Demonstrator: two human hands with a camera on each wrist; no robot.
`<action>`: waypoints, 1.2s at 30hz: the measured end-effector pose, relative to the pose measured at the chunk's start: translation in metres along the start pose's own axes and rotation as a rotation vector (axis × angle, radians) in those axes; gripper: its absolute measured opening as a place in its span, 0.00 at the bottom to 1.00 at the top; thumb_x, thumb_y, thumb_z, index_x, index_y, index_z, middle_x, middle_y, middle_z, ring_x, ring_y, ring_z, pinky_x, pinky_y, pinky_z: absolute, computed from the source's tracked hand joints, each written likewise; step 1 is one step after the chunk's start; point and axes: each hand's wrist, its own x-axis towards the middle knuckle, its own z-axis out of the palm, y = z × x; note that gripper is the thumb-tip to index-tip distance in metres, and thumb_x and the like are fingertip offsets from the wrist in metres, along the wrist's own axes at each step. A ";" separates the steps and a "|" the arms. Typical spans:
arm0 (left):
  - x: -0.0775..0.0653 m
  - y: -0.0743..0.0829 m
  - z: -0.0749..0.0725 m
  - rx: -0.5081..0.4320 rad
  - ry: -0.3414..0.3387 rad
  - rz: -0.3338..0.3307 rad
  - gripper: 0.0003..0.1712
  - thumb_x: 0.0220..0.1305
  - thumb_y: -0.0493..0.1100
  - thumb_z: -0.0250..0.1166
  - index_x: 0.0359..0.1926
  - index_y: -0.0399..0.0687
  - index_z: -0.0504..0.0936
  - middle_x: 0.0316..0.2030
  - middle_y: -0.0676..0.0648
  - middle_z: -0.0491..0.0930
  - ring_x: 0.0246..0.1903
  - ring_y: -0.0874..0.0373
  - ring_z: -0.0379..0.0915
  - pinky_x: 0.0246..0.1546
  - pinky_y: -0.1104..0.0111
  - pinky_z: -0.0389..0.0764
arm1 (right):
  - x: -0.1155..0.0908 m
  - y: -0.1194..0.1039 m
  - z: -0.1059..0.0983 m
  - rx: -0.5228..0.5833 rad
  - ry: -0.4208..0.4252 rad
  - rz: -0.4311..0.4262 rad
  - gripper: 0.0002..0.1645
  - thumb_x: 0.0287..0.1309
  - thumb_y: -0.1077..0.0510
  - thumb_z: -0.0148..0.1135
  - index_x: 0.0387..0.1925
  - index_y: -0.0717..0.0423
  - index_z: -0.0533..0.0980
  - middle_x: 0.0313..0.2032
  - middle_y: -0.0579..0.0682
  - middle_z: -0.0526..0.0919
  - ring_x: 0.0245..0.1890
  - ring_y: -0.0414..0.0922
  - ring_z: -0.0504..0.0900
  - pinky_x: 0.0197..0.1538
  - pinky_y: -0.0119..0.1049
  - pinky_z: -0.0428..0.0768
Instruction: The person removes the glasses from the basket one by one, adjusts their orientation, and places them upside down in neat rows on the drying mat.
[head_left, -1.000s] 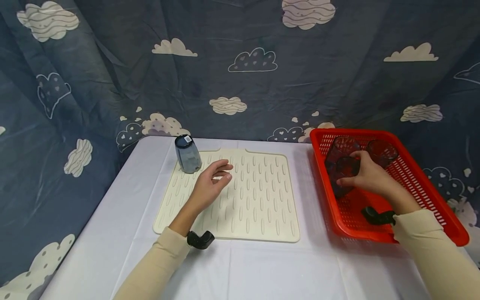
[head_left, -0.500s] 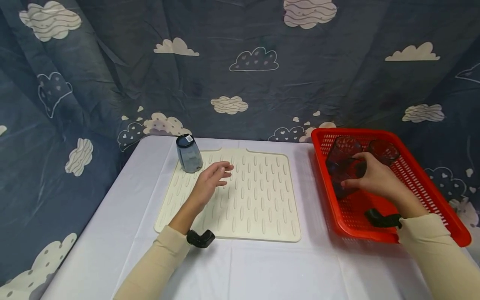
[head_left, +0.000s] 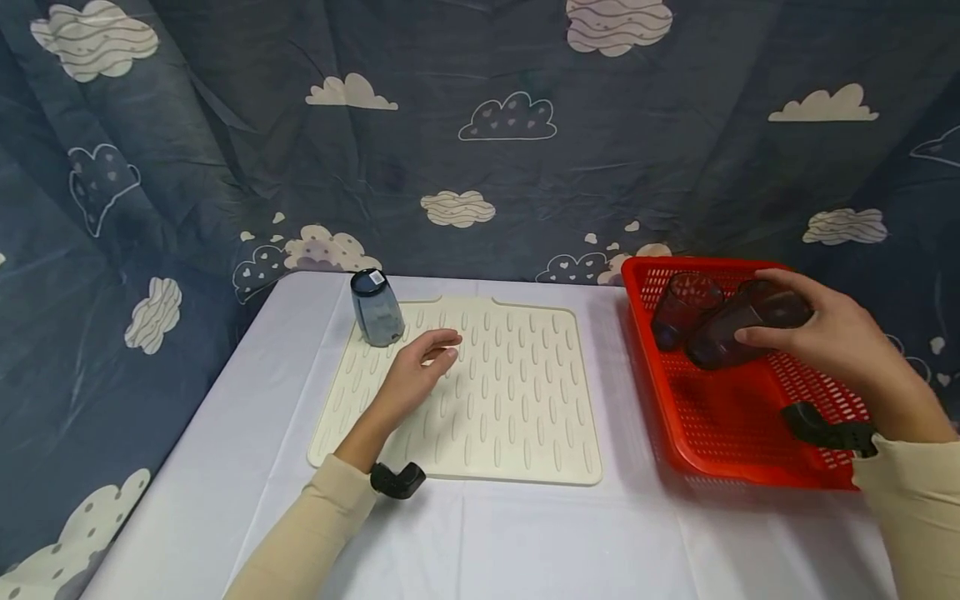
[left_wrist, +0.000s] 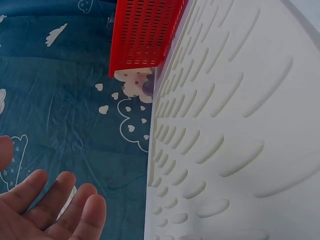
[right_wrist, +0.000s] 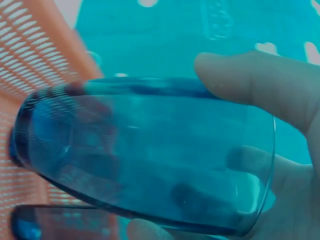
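My right hand (head_left: 840, 333) grips a dark blue-grey glass tumbler (head_left: 727, 337) near its rim, thumb and fingers on opposite sides. The tumbler lies tilted over the red basket, its base pointing left. Seen close in the right wrist view, it is transparent, and fingers (right_wrist: 250, 80) wrap its rim end. Another tumbler (head_left: 678, 308) leans at the basket's back left corner. My left hand (head_left: 416, 367) hovers over the cream ridged draining mat (head_left: 517, 392), fingers loosely bent and holding nothing. A tumbler (head_left: 378, 312) stands upside down on the mat's back left corner.
The red perforated basket (head_left: 675, 433) stands on the right of a white-clothed table (head_left: 555, 533). Behind the table hangs a dark blue cloth (head_left: 510, 192) with cloud prints.
My right hand has moved right and up within the basket, and the tumbler it grips has swung from steep to strongly tilted. My left hand has barely shifted.
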 end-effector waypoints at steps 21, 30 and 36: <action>-0.005 -0.003 -0.003 -0.039 0.015 -0.014 0.21 0.73 0.43 0.57 0.64 0.45 0.74 0.62 0.43 0.77 0.65 0.49 0.72 0.66 0.55 0.73 | -0.016 -0.015 -0.026 0.147 0.142 0.104 0.55 0.58 0.37 0.66 0.75 0.17 0.40 0.77 0.69 0.39 0.70 0.77 0.50 0.58 0.80 0.59; -0.008 -0.003 -0.004 -0.033 0.011 -0.035 0.20 0.72 0.42 0.59 0.62 0.46 0.76 0.61 0.44 0.79 0.62 0.49 0.75 0.64 0.54 0.76 | -0.011 -0.035 -0.022 0.210 0.182 0.080 0.54 0.59 0.41 0.67 0.77 0.25 0.44 0.77 0.67 0.48 0.65 0.70 0.58 0.60 0.76 0.64; -0.009 -0.003 -0.006 -0.015 0.001 -0.041 0.20 0.71 0.43 0.60 0.61 0.47 0.78 0.61 0.45 0.79 0.61 0.49 0.75 0.64 0.53 0.75 | -0.005 -0.043 -0.016 0.272 0.171 0.083 0.52 0.56 0.38 0.69 0.74 0.17 0.48 0.71 0.53 0.62 0.59 0.49 0.67 0.65 0.65 0.70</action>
